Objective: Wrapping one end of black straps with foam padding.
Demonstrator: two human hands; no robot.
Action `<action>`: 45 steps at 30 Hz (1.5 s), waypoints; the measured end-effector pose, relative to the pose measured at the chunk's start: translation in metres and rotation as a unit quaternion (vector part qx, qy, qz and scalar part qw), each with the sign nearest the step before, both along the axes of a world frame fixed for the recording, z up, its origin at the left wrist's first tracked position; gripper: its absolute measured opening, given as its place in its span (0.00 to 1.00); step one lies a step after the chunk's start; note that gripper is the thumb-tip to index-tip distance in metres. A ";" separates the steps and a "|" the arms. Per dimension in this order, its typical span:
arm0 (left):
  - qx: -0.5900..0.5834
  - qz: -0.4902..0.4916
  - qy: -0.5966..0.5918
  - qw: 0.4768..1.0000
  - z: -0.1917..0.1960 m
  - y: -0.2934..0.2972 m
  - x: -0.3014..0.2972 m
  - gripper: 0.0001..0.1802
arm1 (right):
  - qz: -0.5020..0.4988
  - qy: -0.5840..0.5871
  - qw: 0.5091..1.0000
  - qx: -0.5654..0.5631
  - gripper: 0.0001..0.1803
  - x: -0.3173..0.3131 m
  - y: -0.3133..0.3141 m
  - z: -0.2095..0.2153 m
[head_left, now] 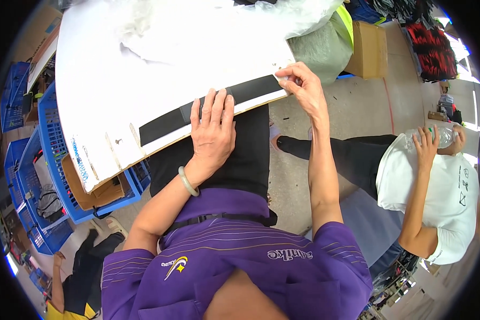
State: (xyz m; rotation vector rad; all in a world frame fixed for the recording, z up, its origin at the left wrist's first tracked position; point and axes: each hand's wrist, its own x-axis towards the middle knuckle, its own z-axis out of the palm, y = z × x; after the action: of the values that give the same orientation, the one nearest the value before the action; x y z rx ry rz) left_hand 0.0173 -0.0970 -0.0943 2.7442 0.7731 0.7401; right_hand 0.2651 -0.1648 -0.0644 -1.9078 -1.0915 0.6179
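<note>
Black, flat and narrow, a strip (253, 90) lies beneath the person's left hand (213, 125), whose grip is wide, palm down, with straight fingers reaching across its middle. The right hand (303, 88) has a narrow grip, thumb and forefinger brought near each other at the strip's right end; whether they pinch the material or merely touch it, one cannot tell. The strip runs along the near edge of the white bench (98, 80), with a thin white margin between, its left end short of the near left corner. Beside the left fingers a duller dark patch shows, perhaps a separate piece. The step in hand looks like holding the strip flat while its right end is handled; the next move seems to call for steady pressure from the left palm and fine fingertip control on the right, so that the strip stays parallel to the edge. Farther out, clear plastic (160, 37) lies toward the far edge, blue crates (52, 120) stand beyond the left edge, and a cardboard box (372, 50) stands off to the right.
</note>
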 end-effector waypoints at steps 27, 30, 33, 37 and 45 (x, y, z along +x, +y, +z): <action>0.018 -0.004 -0.008 1.000 0.001 0.002 0.000 0.34 | -0.003 0.012 0.999 0.029 0.12 0.000 0.002 -0.004; 0.020 -0.010 -0.015 1.000 -0.002 0.001 0.003 0.33 | -0.007 0.007 1.000 0.025 0.12 0.002 -0.001 -0.001; 0.024 -0.008 -0.012 1.000 -0.001 0.002 0.002 0.32 | -0.005 0.015 1.000 0.022 0.11 0.001 0.001 -0.001; 0.023 -0.007 -0.009 1.000 0.000 0.003 -0.001 0.32 | -0.013 0.029 0.999 0.018 0.11 -0.001 0.002 0.001; 0.043 -0.019 0.010 0.999 -0.001 0.001 -0.005 0.28 | 0.171 -0.226 0.943 0.175 0.13 -0.095 0.063 0.026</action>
State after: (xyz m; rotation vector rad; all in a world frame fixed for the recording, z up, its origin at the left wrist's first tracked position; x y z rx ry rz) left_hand 0.0120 -0.0958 -0.0951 2.8382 0.7083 0.7551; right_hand 0.1697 -0.1013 -0.0379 -1.5922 -1.7250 0.1417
